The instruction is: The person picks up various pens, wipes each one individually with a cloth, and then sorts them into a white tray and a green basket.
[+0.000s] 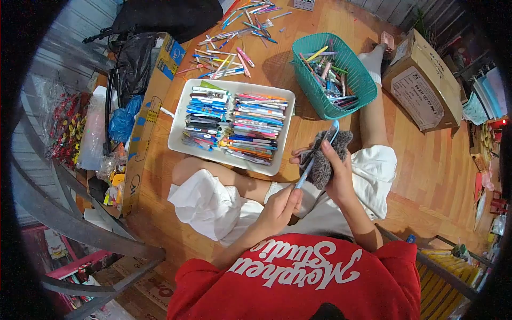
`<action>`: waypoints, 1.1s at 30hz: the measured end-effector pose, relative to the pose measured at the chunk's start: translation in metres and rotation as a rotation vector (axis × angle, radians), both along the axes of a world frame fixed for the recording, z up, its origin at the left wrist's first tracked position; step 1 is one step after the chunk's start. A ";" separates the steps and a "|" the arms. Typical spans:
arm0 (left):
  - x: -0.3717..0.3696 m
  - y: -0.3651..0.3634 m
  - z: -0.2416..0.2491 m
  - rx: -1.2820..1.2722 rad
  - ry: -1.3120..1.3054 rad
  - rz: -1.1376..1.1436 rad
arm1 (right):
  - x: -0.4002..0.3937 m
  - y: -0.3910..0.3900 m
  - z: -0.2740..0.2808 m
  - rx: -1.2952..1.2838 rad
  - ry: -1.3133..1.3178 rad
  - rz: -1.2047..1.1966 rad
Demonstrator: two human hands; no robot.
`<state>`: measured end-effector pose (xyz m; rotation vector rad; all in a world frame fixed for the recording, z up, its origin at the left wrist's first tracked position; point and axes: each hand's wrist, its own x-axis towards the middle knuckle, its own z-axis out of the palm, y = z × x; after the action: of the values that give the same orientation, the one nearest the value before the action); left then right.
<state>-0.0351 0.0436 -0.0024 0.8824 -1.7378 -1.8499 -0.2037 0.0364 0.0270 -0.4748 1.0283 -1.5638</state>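
My left hand (281,209) pinches the lower end of a light blue pen (305,176), which slants up and to the right. My right hand (338,173) is closed around a fluffy grey cloth (319,169), with the thumb pressing the pen against it. The pen's upper end shows beyond the cloth. In front of my legs, a white tray (178,133) holds pens laid in two stacked columns. To its right stands a teal plastic basket (318,101) with loose pens and markers inside.
Many loose pens (226,63) lie scattered on the wooden floor (426,176) beyond the tray. A cardboard box (421,85) stands at the right, and another long box (146,128) with bags at the left. Curved metal bars (106,234) are at lower left.
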 end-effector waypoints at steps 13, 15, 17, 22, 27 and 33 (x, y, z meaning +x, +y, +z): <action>0.002 0.004 -0.009 -0.031 -0.041 -0.014 | 0.012 0.012 0.006 -0.012 -0.085 0.135; 0.003 0.003 -0.008 0.086 0.045 -0.052 | 0.011 0.014 0.009 -0.010 -0.086 0.149; 0.006 0.002 -0.004 0.316 0.184 -0.128 | 0.010 0.014 0.010 -0.014 -0.094 0.166; 0.005 -0.002 0.007 0.649 0.456 -0.210 | 0.008 0.020 0.009 -0.022 -0.099 0.176; 0.005 -0.002 0.005 0.650 0.431 -0.284 | 0.013 0.022 0.007 -0.012 -0.150 0.194; 0.011 -0.005 -0.007 0.382 0.193 -0.130 | 0.015 0.022 -0.002 -0.070 0.146 0.311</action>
<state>-0.0238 0.0390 -0.0094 0.7073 -1.3780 -2.3178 -0.1886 0.0581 0.0247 -0.7694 0.9597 -1.3044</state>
